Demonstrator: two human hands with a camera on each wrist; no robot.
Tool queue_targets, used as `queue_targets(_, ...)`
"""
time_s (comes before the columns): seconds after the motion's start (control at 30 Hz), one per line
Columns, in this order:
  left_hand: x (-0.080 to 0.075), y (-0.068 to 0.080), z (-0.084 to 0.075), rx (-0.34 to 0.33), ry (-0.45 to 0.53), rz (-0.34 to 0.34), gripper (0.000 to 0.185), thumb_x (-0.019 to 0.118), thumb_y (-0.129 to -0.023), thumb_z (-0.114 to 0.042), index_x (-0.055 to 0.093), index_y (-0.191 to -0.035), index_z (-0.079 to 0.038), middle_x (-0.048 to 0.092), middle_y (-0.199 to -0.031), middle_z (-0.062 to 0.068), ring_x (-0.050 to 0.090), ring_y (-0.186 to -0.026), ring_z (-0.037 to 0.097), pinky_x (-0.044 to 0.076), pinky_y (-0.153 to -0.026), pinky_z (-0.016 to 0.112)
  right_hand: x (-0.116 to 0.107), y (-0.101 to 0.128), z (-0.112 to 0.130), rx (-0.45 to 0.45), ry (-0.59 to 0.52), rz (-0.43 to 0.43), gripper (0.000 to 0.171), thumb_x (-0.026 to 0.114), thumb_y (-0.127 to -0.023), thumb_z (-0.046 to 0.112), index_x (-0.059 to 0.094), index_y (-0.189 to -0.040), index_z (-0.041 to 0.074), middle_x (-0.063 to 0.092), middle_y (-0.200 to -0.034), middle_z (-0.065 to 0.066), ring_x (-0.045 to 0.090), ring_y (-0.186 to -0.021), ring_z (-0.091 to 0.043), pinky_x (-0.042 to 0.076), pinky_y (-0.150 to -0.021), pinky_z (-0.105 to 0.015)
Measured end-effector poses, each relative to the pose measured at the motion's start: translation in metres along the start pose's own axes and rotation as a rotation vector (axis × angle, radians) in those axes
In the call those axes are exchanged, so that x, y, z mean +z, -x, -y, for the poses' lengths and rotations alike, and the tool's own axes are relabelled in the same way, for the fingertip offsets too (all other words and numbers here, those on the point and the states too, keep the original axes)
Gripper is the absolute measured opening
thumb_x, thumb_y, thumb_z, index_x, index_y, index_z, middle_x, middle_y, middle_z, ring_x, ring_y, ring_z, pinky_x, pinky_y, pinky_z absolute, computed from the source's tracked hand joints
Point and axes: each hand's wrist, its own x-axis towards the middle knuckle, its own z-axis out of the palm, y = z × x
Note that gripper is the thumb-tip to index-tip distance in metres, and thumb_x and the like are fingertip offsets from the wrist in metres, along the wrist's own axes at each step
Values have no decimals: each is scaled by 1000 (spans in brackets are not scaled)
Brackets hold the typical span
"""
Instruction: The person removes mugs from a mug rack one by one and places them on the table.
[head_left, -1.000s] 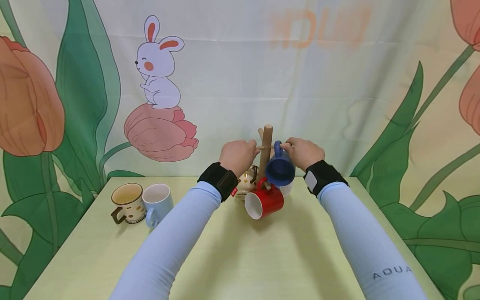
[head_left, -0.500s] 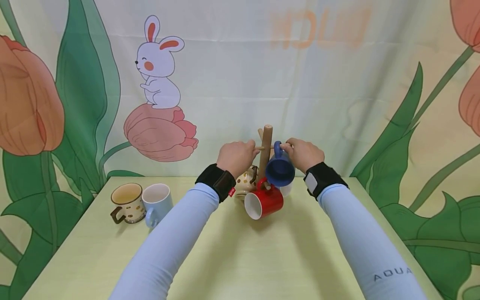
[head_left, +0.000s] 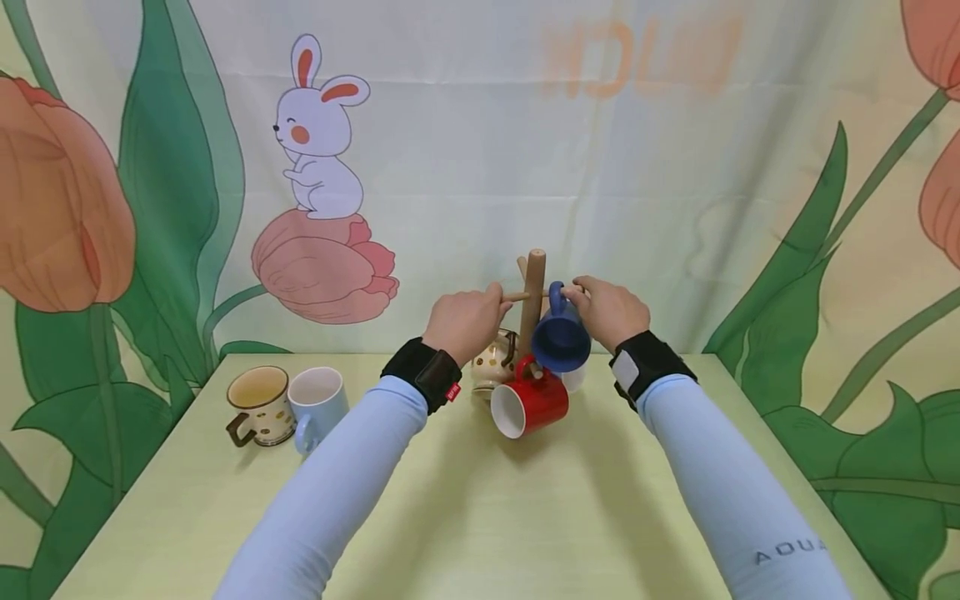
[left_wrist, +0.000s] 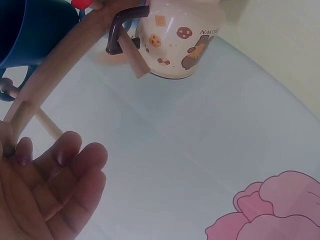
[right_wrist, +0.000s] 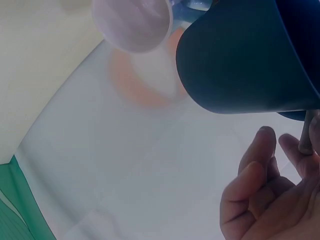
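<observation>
Wooden mug tree stands at the table's back, mugs hanging from its pegs. My left hand pinches the end of the upper left peg between thumb and index finger; its other fingers are loosely bent. On the opposite peg hangs a dark blue mug by its handle, mouth tilted toward me. My right hand pinches that peg's tip just outside the handle. Below hang a red mug with a white inside and a cream patterned mug with a brown handle.
At the table's left stand a cream mug with a brown handle and a light blue mug, both upright and side by side. A white mug hangs behind the blue one. A printed curtain rises behind the table.
My left hand has slid left, outward along its peg, so more of the peg shows. The right hand and the hanging mugs stay about where they were.
</observation>
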Motion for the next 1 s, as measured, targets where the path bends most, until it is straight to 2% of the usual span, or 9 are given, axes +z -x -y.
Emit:
queue_targets(0.17,-1,5,5,-19,6,47,30,47,-106,-34,57,-110,-6,56,-67,3,58,-58,20,50,-53,33,1,6,-11,-16,27,-104,46,45,-106,36,53,-143,10,64,-125,-21,62,-108,-39,53,-81,-52)
queue_targets(0.37,4,16,17,-73,11,62,37,53,-102,-38,56,-118,-5,59,-87,10,63,-75,25,54,-63,39,6,15,-30,-45,1,-261,44,49,-105,33,54,-141,9,63,-109,-22,63,-86,-35,51,-67,-49)
queue_targets(0.43,6,20,21,-85,19,60,40,56,-101,-39,56,-121,-4,59,-93,12,63,-81,28,55,-66,42,9,17,-35,-56,-9,-291,43,50,-105,31,54,-141,9,62,-107,-21,63,-85,-35,50,-66,-50)
queue_targets(0.53,9,26,27,-101,20,75,43,57,-100,-39,56,-125,-4,60,-100,15,63,-89,32,55,-72,46,16,21,-43,-66,-15,-321,42,51,-104,28,54,-141,8,61,-112,-23,64,-87,-37,51,-67,-52)
queue_targets(0.73,13,39,33,-128,19,158,50,60,-99,-41,56,-131,-4,60,-111,19,62,-99,36,53,-81,50,33,29,-57,-113,-19,-346,42,55,-102,19,52,-142,7,58,-126,-25,64,-100,-40,53,-70,-54)
queue_targets(0.83,16,45,35,-135,17,203,53,61,-98,-43,56,-132,-3,60,-114,21,62,-101,38,53,-82,52,40,32,-61,-139,-27,-317,46,58,-100,16,49,-144,7,56,-132,-25,61,-108,-41,53,-76,-55)
queue_targets(1.0,21,52,34,-145,51,321,57,66,-94,-45,57,-132,-3,61,-115,20,62,-104,38,52,-83,53,54,35,-69,-185,-22,-257,63,68,-93,16,42,-149,6,50,-140,-25,56,-118,-43,50,-89,-57)
